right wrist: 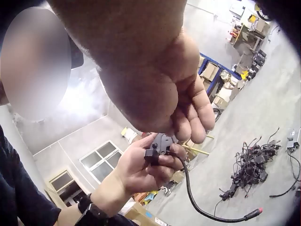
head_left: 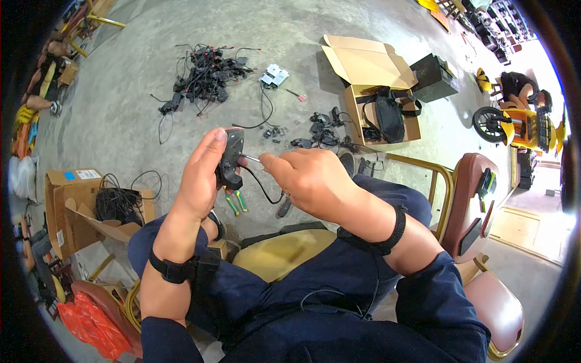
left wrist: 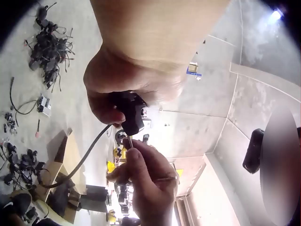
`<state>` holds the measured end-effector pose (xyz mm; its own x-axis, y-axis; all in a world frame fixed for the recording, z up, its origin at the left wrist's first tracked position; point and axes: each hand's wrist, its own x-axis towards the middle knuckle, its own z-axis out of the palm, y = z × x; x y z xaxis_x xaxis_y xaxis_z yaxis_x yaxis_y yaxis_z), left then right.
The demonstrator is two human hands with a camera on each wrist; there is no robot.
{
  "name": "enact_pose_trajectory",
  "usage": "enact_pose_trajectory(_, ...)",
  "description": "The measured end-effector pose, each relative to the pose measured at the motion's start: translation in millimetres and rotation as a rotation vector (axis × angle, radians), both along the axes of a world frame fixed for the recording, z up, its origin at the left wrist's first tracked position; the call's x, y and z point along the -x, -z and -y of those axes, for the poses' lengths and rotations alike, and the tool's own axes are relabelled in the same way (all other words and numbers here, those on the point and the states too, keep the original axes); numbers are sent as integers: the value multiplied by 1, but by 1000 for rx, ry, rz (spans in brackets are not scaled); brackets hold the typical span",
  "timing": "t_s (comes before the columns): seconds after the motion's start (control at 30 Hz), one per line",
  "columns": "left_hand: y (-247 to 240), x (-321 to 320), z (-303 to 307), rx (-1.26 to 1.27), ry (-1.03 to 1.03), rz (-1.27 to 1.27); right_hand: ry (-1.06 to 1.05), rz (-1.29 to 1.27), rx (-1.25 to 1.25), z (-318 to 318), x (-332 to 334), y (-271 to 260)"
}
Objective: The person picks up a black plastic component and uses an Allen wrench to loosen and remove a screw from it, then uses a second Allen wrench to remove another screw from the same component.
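My left hand [head_left: 201, 175] grips a black plastic control unit [head_left: 232, 152], its flat face tilted up and the thumb along its edge. A black cable [head_left: 264, 189] curves down from the unit; the right wrist view shows a red-tipped plug at the cable's end. My right hand [head_left: 315, 181] pinches a thin metal-shafted screwdriver [head_left: 251, 158], its handle hidden in the fingers. The shaft points at the unit's side, with the tip right at it. In the left wrist view, the right thumb and fingers close around the shaft just below the unit [left wrist: 134, 117].
A tangled pile of black cabled parts [head_left: 209, 75] lies on the floor ahead. Near it are a silvery block [head_left: 274, 75], small black parts [head_left: 324, 128] and an open carton [head_left: 357, 115] holding a black bag. Green-handled pliers [head_left: 236, 202] lie below the hands; a cable carton [head_left: 78, 206] stands left.
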<state>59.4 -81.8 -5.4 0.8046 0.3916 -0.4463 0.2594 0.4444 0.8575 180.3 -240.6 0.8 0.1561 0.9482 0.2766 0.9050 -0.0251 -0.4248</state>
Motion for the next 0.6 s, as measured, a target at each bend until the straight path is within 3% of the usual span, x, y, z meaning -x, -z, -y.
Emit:
enact_pose_trajectory(0.2,11,-2,2,-27,-63,99,45,-206,-70,1,-4,3)
enact_pose_trajectory(0.27,8,-1,0,-17,-88,111,170,-780,61,-1,2,-11)
enact_pose_trajectory(0.3,7,-1,0,-6,-108,123,169,-780,61,-2,5,-14)
enact_pose_trajectory(0.37,8,0,-2,3,-100,157,214,-1398,294,-2,8,-18)
enact_pose_trajectory(0.6,2,-1,2,-12,-103,169,237,-1546,269,-6,6,-15)
